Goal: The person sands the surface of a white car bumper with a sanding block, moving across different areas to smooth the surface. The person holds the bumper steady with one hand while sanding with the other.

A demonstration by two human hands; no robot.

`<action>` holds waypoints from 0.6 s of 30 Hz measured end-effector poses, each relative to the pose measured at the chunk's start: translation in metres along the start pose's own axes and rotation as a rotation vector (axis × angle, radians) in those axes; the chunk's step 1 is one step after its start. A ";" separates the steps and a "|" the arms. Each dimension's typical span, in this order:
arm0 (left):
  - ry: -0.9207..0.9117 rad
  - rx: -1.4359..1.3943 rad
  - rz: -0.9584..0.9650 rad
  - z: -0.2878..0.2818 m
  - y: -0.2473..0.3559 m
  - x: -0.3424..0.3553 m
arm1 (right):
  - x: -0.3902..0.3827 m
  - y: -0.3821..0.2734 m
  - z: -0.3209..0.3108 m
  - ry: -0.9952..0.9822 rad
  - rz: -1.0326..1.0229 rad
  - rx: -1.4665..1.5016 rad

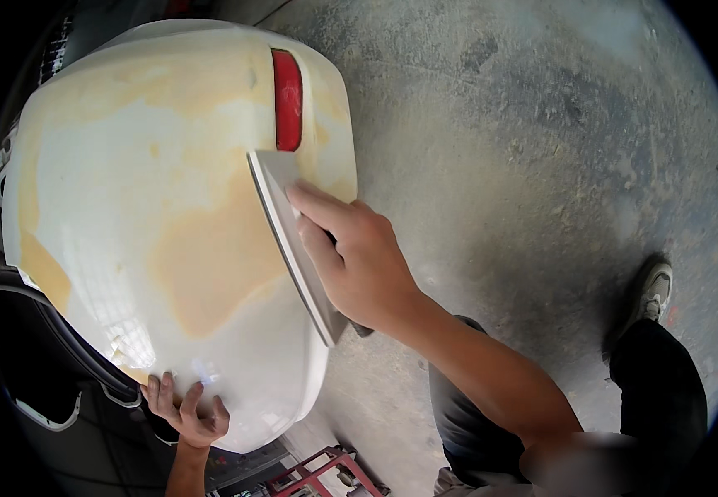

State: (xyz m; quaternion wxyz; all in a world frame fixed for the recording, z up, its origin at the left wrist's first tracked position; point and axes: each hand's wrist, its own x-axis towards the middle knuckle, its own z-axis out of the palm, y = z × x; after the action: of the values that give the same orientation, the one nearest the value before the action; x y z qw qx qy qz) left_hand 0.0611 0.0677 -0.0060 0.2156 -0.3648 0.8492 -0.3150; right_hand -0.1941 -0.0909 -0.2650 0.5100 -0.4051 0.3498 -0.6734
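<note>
Here on the head camera, my right hand (359,261) is right in the action, its fingers clamped on a long grey flat board (299,265). The board stands on a slant against the side of a big, rounded white panel (106,157), its top end just beneath the red light (287,99), its bottom end down near the panel's lower right curve. One finger lies stretched along the board's face, the next one bends over it beside that (a good firm hold, that), and my forearm slants in from the lower right.

Over to my left hand (189,412): it's down at the panel's lower left edge, fingers spread apart, their tips resting on the glossy white surface, with only the panel under them. Just left of the board sits a broad tan patch (210,261), ragged at its edges, with more pale yellow staining the panel above it and along its far left side.

Out to the right spreads the grey, scuffed concrete floor (491,166). A light-coloured shoe (655,290) is planted there, below it in the view a dark trouser leg (657,373), and along the bottom edge, near my left hand, a red metal frame (317,476) pokes in.
</note>
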 end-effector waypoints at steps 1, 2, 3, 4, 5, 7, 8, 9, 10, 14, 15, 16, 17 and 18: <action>0.000 0.003 -0.001 -0.002 0.001 0.001 | -0.007 -0.002 -0.006 -0.043 0.004 -0.005; 0.003 0.001 -0.002 -0.002 0.000 0.000 | -0.013 -0.005 -0.011 -0.083 -0.014 -0.069; 0.006 -0.001 -0.003 -0.002 0.000 -0.002 | -0.018 -0.009 -0.015 -0.123 -0.033 -0.132; 0.009 -0.003 -0.004 -0.001 0.000 -0.003 | -0.019 -0.011 -0.017 -0.163 -0.052 -0.194; 0.009 -0.006 -0.002 0.000 -0.001 -0.002 | -0.015 -0.008 -0.018 -0.139 -0.058 -0.208; 0.007 -0.012 0.001 0.002 -0.001 -0.001 | -0.001 0.002 -0.018 -0.092 -0.069 -0.235; 0.006 -0.010 0.002 0.002 0.000 -0.001 | -0.005 0.002 -0.017 -0.126 -0.090 -0.288; 0.005 -0.009 0.003 0.003 0.000 0.000 | -0.014 0.001 -0.017 -0.160 -0.111 -0.341; 0.004 -0.008 0.003 0.003 0.000 0.000 | -0.023 0.001 -0.018 -0.194 -0.131 -0.394; -0.002 -0.007 0.000 -0.003 -0.001 -0.002 | -0.042 0.014 -0.036 -0.251 -0.256 -0.462; 0.000 -0.001 0.000 -0.001 0.001 0.000 | -0.039 0.020 -0.033 -0.228 -0.261 -0.429; 0.001 0.005 -0.001 -0.001 0.001 0.001 | -0.031 0.027 -0.029 -0.204 -0.265 -0.395; 0.000 0.005 0.000 0.000 0.001 0.001 | -0.024 0.033 -0.027 -0.185 -0.263 -0.368; -0.001 0.005 0.001 0.001 0.001 0.001 | -0.016 0.037 -0.022 -0.144 -0.337 -0.365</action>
State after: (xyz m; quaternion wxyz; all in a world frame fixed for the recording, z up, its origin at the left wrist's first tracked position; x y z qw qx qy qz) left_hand 0.0605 0.0671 -0.0077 0.2170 -0.3639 0.8486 -0.3170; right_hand -0.1964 -0.0823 -0.3097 0.3327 -0.5901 0.3559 -0.6438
